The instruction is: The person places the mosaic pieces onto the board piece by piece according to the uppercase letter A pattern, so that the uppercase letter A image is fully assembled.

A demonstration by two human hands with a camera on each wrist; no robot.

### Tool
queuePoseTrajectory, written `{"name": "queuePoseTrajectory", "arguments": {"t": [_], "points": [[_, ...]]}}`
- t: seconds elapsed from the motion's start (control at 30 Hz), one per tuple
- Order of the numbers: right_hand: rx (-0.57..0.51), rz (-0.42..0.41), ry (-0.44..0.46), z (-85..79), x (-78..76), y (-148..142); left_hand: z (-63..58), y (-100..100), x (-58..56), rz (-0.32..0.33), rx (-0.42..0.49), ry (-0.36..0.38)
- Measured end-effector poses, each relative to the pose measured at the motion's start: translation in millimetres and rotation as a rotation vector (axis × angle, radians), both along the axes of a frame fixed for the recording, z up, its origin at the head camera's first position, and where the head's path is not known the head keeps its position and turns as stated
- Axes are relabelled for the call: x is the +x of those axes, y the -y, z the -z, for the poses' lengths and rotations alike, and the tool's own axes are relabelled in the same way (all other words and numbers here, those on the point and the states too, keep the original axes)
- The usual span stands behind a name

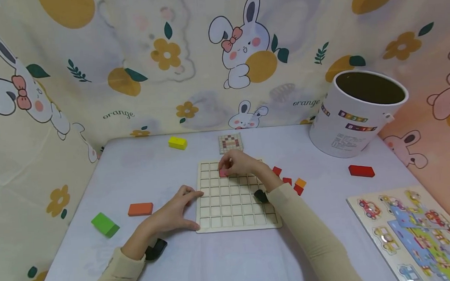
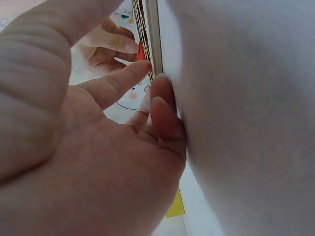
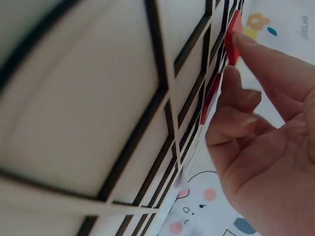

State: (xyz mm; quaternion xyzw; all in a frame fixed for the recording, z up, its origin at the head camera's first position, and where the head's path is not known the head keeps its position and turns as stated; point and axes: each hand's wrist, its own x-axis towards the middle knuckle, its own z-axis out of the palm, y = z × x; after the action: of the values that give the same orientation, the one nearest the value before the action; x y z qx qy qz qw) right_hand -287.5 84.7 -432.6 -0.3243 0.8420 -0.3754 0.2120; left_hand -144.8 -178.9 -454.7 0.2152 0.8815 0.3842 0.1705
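A wooden grid board (image 1: 218,221) lies on the table. My right hand (image 1: 238,162) is over its far part and pinches a red tile (image 3: 233,39) between thumb and finger, at the grid surface. A second red tile (image 3: 210,101) lies on the grid near the curled fingers in the right wrist view; the hand hides it in the head view. My left hand (image 1: 175,211) rests beside the board with fingers spread, fingertips and thumb touching its left edge. In the left wrist view, its index fingertip (image 2: 142,68) lies against the board's edge.
Loose red tiles (image 1: 287,180) and an orange tile (image 1: 300,182) lie right of the board. A pattern card (image 1: 230,143) sits behind it. Around are yellow (image 1: 177,143), green (image 1: 105,225), orange (image 1: 140,209) and red blocks (image 1: 361,171), a white bucket (image 1: 331,130) and a picture puzzle (image 1: 371,230).
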Motion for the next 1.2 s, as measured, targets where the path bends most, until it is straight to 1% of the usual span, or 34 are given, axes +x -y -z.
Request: {"name": "queuePoseTrajectory", "arguments": {"t": [0.1, 0.2, 0.27, 0.37, 0.47, 0.63, 0.77, 0.83, 0.93, 1.2], "points": [[0.039, 0.012, -0.026, -2.5, 2.9, -2.9, 0.7, 0.0, 0.2, -0.01, -0.005, 0.009], [0.006, 0.03, -0.042, -8.1, 6.0, -13.8, 1.8, -1.1, 0.1, -0.023, -0.006, 0.026], [-0.032, 0.042, -0.046, -13.4, 7.9, -27.0, 2.9, -2.2, 0.3, -0.029, -0.003, 0.03], [-0.068, 0.046, -0.059, -21.2, 10.4, -55.3, 3.2, -3.1, 0.7, -0.032, 0.001, 0.031], [-0.056, 0.077, -0.03, -23.8, 13.8, -91.1, 2.7, -3.1, 0.9, -0.029, -0.002, 0.026], [0.008, 0.163, 0.053, -15.5, 21.1, -149.7, 1.2, -2.2, 1.1, -0.026, -0.008, 0.019], [0.055, 0.204, 0.101, -7.5, 28.4, -178.5, 0.2, -2.2, 1.4, -0.029, -0.011, 0.029], [0.068, 0.216, 0.124, -4.5, 32.4, -185.9, -0.2, -2.6, 1.2, -0.031, -0.013, 0.036], [0.064, 0.211, 0.137, -1.6, 37.7, -190.3, 0.0, -2.7, 1.1, -0.034, -0.013, 0.04], [0.063, 0.202, 0.093, 0.9, 45.1, -185.4, 1.3, -1.6, 1.1, -0.022, -0.007, 0.023]]}}
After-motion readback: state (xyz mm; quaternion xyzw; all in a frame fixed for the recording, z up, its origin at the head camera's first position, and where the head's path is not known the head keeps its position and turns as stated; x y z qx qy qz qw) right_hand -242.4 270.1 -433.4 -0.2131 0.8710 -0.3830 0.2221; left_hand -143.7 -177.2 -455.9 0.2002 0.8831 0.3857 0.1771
